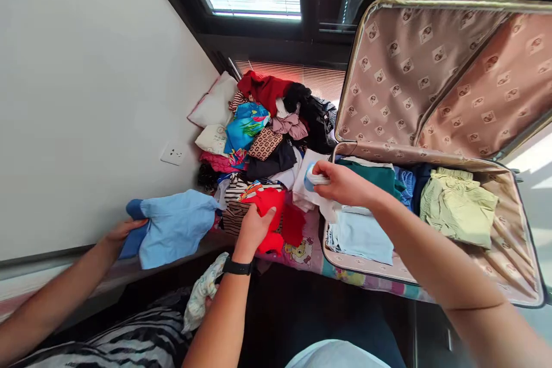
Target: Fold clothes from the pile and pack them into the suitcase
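Observation:
My left hand (pixel 254 229), a dark band on its wrist, is at a bright red garment (pixel 272 210) near the front of the clothes pile. Its thumb is raised and its fingers curl into the cloth, partly hidden. My right hand (pixel 330 180) is closed around a white cloth with a light blue patch (pixel 311 177), beside the open suitcase's left edge. Below it a pale garment (pixel 332 210) hangs over that edge. Inside the suitcase (pixel 524 253) lie a folded light blue garment (pixel 364 236), a dark green one (pixel 366 175) and khaki trousers (pixel 459 207).
At left, a co-worker in a striped top (pixel 129 336) holds up a light blue shirt (pixel 179 227) and has a patterned cloth (pixel 204 293) nearby. Mixed clothes (pixel 265 146) lie piled beneath the window. A white pillow (pixel 215 100) leans by the wall. The suitcase lid (pixel 388 77) stands raised.

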Demonstrator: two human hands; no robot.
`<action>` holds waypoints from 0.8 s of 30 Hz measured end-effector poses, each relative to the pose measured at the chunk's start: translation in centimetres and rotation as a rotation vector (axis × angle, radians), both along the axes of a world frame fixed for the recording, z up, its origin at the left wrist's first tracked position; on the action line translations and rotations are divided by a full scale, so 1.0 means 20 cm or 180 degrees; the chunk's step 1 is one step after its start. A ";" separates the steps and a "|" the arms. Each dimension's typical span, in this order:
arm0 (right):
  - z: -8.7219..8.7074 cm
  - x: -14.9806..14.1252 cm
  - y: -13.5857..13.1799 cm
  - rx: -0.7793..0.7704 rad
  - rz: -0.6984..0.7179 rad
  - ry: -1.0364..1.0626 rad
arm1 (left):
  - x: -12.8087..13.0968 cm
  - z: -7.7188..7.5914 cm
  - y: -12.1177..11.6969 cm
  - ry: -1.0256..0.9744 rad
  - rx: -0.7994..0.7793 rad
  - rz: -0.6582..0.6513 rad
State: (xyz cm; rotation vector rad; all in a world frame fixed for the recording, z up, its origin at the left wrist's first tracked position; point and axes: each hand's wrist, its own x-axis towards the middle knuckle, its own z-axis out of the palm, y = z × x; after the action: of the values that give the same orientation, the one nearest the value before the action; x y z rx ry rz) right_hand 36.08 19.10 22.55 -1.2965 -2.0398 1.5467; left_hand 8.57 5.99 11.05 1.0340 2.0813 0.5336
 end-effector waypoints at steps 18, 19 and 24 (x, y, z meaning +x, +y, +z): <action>0.52 1.11 -0.12 0.2511 -0.0046 -0.2993 | 0.85 0.57 0.40 0.0307 0.0856 -0.2217; 0.46 1.20 -0.12 0.2601 -0.0227 -0.3069 | 0.86 0.60 0.40 0.0341 0.0738 -0.2244; 0.21 1.55 -0.14 0.1820 -0.0762 -0.3066 | 0.96 0.67 0.38 0.0514 -0.0076 -0.2404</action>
State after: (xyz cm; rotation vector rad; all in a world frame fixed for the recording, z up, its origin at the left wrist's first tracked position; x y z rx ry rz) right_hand 67.00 16.31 26.70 -2.1164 -2.3869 0.1242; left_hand 27.86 13.55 24.49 1.7637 1.6356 0.0395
